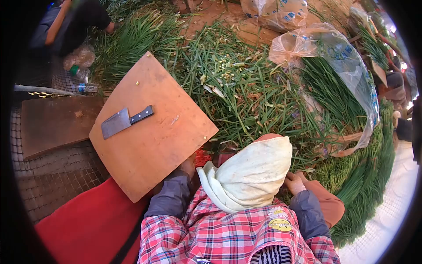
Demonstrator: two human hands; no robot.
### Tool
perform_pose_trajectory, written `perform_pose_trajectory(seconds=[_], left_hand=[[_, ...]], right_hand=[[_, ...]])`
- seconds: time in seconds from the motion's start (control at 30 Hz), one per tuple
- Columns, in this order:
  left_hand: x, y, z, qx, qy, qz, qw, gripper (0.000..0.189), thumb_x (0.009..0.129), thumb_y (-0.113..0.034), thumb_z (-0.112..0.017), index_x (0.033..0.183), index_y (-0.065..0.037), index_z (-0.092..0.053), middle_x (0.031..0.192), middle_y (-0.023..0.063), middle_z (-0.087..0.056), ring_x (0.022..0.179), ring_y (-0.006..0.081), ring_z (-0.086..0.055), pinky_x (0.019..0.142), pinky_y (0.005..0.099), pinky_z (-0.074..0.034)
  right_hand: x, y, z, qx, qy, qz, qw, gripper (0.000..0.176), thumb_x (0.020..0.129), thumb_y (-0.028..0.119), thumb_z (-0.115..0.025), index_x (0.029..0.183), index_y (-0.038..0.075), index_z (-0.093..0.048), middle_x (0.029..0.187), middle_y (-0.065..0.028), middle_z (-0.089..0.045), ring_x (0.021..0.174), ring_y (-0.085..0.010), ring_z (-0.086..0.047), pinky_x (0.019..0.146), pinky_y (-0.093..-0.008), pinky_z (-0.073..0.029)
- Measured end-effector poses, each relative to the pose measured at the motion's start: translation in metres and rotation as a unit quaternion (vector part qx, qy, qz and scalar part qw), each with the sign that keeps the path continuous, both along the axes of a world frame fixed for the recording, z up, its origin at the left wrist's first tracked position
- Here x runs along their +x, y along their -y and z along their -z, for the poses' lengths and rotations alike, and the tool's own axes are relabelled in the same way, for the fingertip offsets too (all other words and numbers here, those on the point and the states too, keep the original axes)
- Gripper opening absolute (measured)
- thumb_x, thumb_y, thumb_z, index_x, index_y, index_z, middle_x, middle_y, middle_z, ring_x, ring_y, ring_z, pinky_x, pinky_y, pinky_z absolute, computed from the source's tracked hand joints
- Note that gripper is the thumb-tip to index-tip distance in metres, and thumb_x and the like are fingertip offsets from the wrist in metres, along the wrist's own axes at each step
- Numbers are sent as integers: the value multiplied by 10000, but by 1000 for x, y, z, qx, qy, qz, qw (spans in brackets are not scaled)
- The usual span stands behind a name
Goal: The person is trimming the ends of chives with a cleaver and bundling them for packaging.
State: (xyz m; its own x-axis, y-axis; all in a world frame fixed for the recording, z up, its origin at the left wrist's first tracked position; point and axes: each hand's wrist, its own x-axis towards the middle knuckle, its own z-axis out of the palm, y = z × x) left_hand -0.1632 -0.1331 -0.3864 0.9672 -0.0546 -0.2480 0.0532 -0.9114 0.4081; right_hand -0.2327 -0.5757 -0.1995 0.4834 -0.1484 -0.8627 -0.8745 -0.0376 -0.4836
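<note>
My left hand point(188, 166) is low beside the lower right edge of a tan wooden board point(154, 163); its fingers are mostly hidden. Something red and fringed point(202, 157) shows just past it. A cleaver point(118, 124) with a black riveted handle lies flat on the board, out of reach of both hands. My right hand point(295, 183) is by a brown-clad knee point(323, 202), its fingers partly covered by a bulging cream cloth point(250, 176). What either hand holds, if anything, does not show.
Cut green stalks and leaves point(237, 101) litter the ground ahead. Bundled long greens point(334, 88) lie by a clear plastic bag point(347, 57), with more greens point(369, 176) at right. Bottles point(85, 88) lie at left near another person's dark sleeve point(94, 17). Red cloth point(88, 220) spreads lower left.
</note>
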Motion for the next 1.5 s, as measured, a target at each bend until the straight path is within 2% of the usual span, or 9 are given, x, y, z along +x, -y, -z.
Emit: perform_pose_trajectory(seconds=[0.2,0.5,0.63,0.87,1.03,1.13,1.23,1.33,1.5], left_hand=[[-1,34,-169,-2,-244,9,970,272,829,-140,-486,1073,-123,-605,953,192,-613,856,355,-595,733,448,-473],[58,72,-326,-492,-232,-170,822,374,937,-239,-417,1094,80,-536,633,123,-626,350,105,-446,335,203,-341],[88,58,-320,-524,-222,-188,800,397,930,-265,-436,1100,85,-514,628,143,-624,331,121,-436,332,207,-339],[94,63,-337,-574,-304,-131,749,343,913,-235,-476,1061,62,-565,618,129,-627,338,122,-447,335,217,-346],[91,67,-355,-493,-305,-69,812,300,907,-221,-459,1058,11,-574,608,108,-624,347,108,-448,347,222,-354],[89,65,-347,-430,-259,-37,864,238,876,-202,-487,945,-13,-614,595,93,-614,351,97,-439,331,250,-324],[91,73,-364,-344,-94,42,933,207,845,-142,-535,942,14,-630,660,105,-632,521,157,-580,566,278,-471],[91,76,-364,-434,-177,-48,882,222,864,-168,-543,974,19,-589,618,122,-628,375,105,-495,332,240,-354],[80,72,-329,-544,-129,-109,822,170,859,-75,-534,976,36,-587,725,88,-625,524,129,-565,412,201,-384]], right_hand=[[-3,3,6,-17,37,-46,998,369,820,117,-579,1147,-45,-525,895,-76,-621,754,-130,-575,679,-244,-460],[8,8,-8,33,116,49,991,393,796,55,-554,1176,-38,-513,940,-94,-620,753,-138,-591,686,-253,-473],[63,-2,-66,-48,246,110,962,303,803,41,-566,1093,-46,-567,911,-79,-625,722,-126,-585,675,-233,-470],[173,-115,-181,70,424,-166,887,281,814,77,-593,1092,36,-594,949,-64,-628,827,-126,-581,738,-242,-470],[204,-180,-184,-142,579,-486,639,328,748,251,-615,1037,98,-619,988,-150,-610,857,-269,-617,726,-371,-499],[210,-205,-191,-294,435,-640,561,219,690,279,-593,837,136,-669,797,-109,-636,706,-287,-631,581,-384,-508],[206,-203,-185,-286,449,-614,582,183,686,271,-593,698,101,-658,700,-110,-635,699,-281,-641,570,-384,-507],[203,-200,-171,-295,459,-575,610,193,718,288,-581,737,110,-655,717,-105,-630,704,-287,-631,606,-396,-503],[194,-200,-166,-258,424,-532,686,206,762,286,-556,803,101,-635,765,-107,-621,736,-306,-612,627,-418,-488]])
